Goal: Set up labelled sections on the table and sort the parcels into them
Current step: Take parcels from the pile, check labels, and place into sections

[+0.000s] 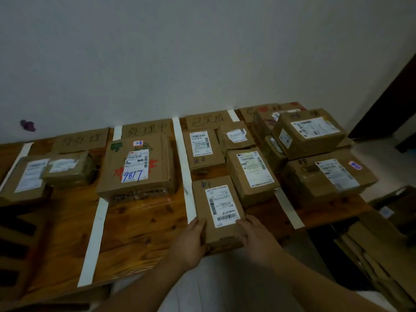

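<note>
A brown cardboard parcel (217, 208) with a white shipping label lies at the front of the third section of the wooden table (144, 224). My left hand (191, 242) grips its near left corner and my right hand (255, 235) grips its near right corner. White tape strips (183, 167) split the tabletop into sections. Handwritten cardboard signs (206, 120) lean against the wall behind each section. Three other parcels (248, 172) lie further back in the same section.
A large box marked 9817 (137, 167) fills the second section. Two parcels (67, 168) lie in the leftmost section and several stacked boxes (315, 154) crowd the right one. Flattened cardboard (371, 251) sits on the floor at right, a dark chair (20, 244) at left.
</note>
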`<action>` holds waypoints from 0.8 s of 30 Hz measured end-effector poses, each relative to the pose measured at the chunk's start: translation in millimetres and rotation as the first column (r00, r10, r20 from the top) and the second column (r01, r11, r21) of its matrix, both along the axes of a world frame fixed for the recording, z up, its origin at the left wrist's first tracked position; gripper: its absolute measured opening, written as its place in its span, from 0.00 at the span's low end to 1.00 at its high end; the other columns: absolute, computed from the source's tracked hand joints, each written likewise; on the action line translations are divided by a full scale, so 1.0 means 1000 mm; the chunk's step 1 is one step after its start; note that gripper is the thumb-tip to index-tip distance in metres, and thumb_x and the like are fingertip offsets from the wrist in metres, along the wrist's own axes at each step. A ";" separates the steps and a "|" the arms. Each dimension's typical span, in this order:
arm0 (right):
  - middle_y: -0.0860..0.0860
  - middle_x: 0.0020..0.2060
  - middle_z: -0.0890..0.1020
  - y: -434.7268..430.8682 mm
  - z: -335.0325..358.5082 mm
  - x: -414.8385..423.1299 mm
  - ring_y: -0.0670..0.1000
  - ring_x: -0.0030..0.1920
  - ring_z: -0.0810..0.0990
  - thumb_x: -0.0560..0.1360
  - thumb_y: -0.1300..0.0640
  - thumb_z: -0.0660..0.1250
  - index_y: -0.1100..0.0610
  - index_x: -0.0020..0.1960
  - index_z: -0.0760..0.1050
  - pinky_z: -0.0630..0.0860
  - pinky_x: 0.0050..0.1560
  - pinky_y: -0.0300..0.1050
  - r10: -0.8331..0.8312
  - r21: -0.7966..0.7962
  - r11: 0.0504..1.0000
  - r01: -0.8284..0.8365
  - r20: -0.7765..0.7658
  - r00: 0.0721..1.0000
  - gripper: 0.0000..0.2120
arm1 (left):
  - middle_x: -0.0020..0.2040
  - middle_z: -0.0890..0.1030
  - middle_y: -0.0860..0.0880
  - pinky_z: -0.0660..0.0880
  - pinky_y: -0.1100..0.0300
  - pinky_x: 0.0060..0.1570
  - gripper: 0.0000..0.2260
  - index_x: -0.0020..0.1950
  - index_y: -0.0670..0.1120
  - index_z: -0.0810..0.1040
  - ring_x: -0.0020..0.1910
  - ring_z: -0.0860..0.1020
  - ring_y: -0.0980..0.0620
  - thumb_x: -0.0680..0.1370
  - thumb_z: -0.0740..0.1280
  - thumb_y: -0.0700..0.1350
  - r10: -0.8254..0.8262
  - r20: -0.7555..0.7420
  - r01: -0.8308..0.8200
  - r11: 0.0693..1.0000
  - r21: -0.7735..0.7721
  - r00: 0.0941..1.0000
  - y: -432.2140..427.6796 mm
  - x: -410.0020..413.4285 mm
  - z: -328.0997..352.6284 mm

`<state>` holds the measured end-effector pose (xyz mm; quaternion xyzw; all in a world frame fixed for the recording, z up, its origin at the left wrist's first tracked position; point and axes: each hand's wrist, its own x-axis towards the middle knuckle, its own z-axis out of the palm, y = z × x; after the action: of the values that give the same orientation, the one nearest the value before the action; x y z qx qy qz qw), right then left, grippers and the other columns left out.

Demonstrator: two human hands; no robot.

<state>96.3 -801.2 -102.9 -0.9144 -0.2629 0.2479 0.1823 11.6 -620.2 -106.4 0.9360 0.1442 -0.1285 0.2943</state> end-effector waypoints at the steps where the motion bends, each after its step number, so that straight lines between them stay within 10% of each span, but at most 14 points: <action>1: 0.49 0.75 0.57 0.000 -0.003 0.002 0.50 0.73 0.60 0.81 0.54 0.58 0.49 0.76 0.57 0.60 0.73 0.44 0.017 -0.004 1.000 -0.017 0.007 1.000 0.24 | 0.74 0.62 0.52 0.65 0.63 0.66 0.34 0.76 0.51 0.56 0.68 0.67 0.52 0.75 0.68 0.49 -0.004 -0.003 0.004 0.999 0.036 1.000 -0.001 0.002 -0.005; 13: 0.54 0.73 0.54 0.022 -0.011 0.021 0.56 0.71 0.57 0.79 0.48 0.59 0.48 0.77 0.47 0.63 0.69 0.52 0.118 -0.216 0.973 -0.087 0.134 0.984 0.32 | 0.78 0.42 0.47 0.48 0.44 0.74 0.37 0.77 0.56 0.43 0.76 0.39 0.43 0.76 0.63 0.58 -0.008 -0.206 0.060 0.967 0.247 0.978 0.020 0.034 -0.013; 24: 0.56 0.72 0.63 0.132 0.100 -0.018 0.57 0.71 0.62 0.77 0.46 0.61 0.51 0.74 0.60 0.64 0.69 0.54 0.226 -0.071 0.974 -0.215 0.276 0.934 0.28 | 0.79 0.45 0.48 0.45 0.43 0.73 0.33 0.78 0.54 0.48 0.77 0.43 0.46 0.77 0.57 0.62 0.149 -0.006 -0.136 0.919 0.371 0.989 0.129 -0.048 0.105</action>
<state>78.4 -669.0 -3.0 -0.9086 -0.3821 0.1389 0.0956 -36.6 -491.6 -1.8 0.9592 0.2387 -0.0933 0.1191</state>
